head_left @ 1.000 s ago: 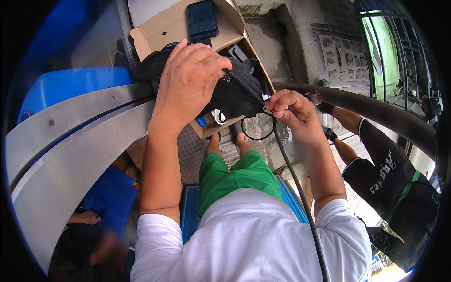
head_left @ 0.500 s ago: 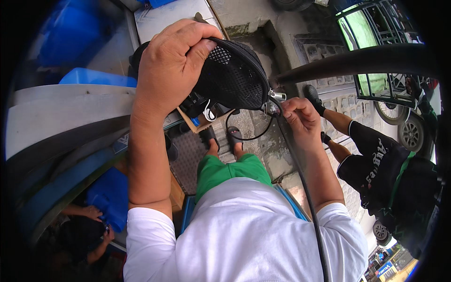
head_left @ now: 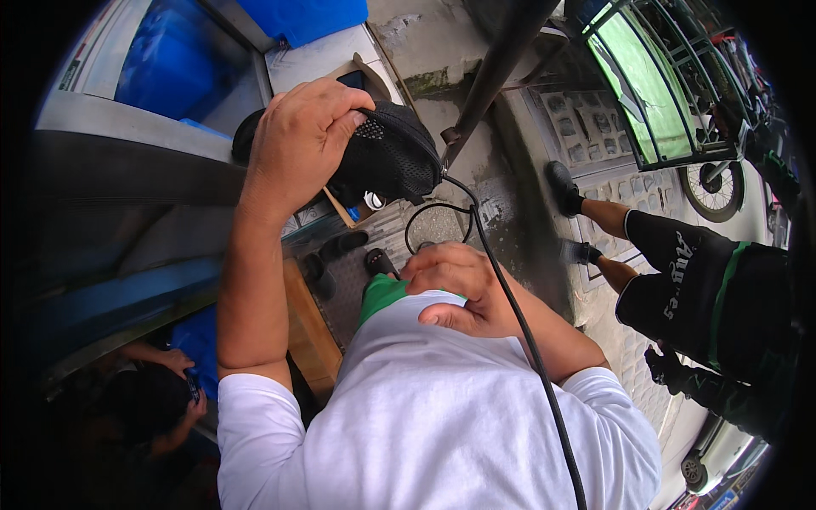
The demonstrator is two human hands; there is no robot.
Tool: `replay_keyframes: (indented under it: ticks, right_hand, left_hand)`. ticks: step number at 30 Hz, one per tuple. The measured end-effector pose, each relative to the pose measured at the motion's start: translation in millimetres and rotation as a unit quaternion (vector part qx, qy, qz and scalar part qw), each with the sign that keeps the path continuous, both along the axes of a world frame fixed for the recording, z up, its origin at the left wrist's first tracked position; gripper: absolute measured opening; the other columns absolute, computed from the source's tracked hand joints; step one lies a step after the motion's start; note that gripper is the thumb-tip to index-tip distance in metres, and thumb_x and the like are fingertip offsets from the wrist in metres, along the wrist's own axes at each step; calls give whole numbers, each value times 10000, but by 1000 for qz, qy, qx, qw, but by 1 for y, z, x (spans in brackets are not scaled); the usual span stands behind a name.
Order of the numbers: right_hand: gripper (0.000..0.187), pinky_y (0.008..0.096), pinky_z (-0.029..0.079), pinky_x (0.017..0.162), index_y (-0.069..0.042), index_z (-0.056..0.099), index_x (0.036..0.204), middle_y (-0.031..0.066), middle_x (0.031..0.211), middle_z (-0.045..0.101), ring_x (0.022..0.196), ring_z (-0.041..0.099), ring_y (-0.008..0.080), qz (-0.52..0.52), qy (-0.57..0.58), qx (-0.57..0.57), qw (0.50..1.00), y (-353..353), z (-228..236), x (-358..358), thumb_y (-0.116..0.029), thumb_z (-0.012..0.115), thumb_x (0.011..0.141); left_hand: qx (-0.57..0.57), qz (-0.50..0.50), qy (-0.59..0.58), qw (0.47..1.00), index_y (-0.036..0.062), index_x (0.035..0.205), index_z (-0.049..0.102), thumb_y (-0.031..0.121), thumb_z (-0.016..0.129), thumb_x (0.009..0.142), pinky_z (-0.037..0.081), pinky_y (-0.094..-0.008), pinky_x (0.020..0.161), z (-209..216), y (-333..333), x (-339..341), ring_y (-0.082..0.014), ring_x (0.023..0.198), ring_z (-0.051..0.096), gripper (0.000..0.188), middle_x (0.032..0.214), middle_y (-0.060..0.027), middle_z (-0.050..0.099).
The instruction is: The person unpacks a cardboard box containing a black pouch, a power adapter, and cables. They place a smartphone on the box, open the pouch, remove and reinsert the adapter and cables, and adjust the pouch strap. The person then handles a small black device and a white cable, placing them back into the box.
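Observation:
A black mesh pouch [head_left: 387, 153] with a zipped rim hangs in front of me, and my left hand [head_left: 302, 140] pinches its upper edge between thumb and fingers. From the pouch's right end runs a black cable [head_left: 531, 344], which loops once and crosses over my right forearm toward the lower edge. My right hand [head_left: 459, 285] hovers before my white shirt, apart from the pouch. Its thumb and fingers are spread, with nothing seen between them. Behind the pouch, partly hidden, is a cardboard box [head_left: 342, 206] with a small white object at it.
A dark pole [head_left: 501, 72] slants down close to the pouch's right end. At right stands a person in black shorts [head_left: 680, 272]; another sits at lower left holding a dark device. Blue containers [head_left: 310, 17] are at upper left. Loose slippers [head_left: 319, 276] lie near my feet.
My right hand has left the pouch's zip end and moved down and left to my shirt, its fingers now spread. The pouch has shifted slightly left, still in my left hand.

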State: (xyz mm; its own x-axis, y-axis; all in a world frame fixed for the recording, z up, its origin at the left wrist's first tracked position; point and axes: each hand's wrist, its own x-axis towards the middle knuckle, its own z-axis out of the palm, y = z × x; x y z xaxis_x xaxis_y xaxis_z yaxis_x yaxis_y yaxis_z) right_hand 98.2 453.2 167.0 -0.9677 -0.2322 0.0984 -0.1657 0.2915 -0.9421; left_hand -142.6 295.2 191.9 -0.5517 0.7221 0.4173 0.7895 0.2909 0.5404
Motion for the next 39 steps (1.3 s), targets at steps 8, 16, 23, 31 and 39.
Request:
replay_keyframes:
  ticks: [8, 16, 23, 31, 39]
  right_hand:
    - [410, 394, 534, 883, -33, 633, 1240, 160, 1163, 677, 997, 699, 298, -309, -271, 123, 903, 37, -118, 53, -277, 720, 923]
    - [548, 386, 430, 1062, -133, 485, 1468, 131, 1425, 565, 1303, 554, 228, -237, -154, -19, 959, 27, -159, 28, -165, 658, 949]
    - [885, 440, 392, 1102, -88, 237, 1576, 182, 1571, 354, 1374, 462, 296, -293, -69, -248, 921, -23, -77, 65, -376, 731, 900]
    - [251, 406, 504, 975, -103, 734, 1139, 165, 1262, 643, 1154, 641, 336, -354, 229, 281, 862, -24, 51, 63, -136, 747, 890]
    - [246, 406, 558, 867, 13, 690, 1136, 190, 1059, 709, 950, 703, 284, -302, 335, 11, 892, 10, 134, 135, -172, 669, 976]
  left_hand:
    - [39, -6, -18, 999, 82, 972, 708, 107, 685, 890, 503, -390, 743, 10, -37, 11, -284, 812, 645, 89, 875, -76, 671]
    - [115, -19, 40, 992, 88, 1009, 702, 114, 672, 937, 500, -327, 700, 52, -55, 12, -227, 758, 647, 83, 865, -58, 667]
    - [102, -4, 35, 994, 94, 1016, 707, 119, 664, 944, 500, -321, 708, 70, -58, 24, -217, 764, 649, 87, 873, -50, 670]
    - [65, 7, 27, 998, 110, 1041, 706, 168, 650, 948, 519, -362, 750, 55, -30, 35, -273, 824, 670, 123, 923, -75, 689]
    - [2, 41, -56, 998, 93, 1045, 712, 192, 632, 939, 514, -411, 810, 9, -22, 34, -335, 917, 672, 166, 1015, -119, 706]
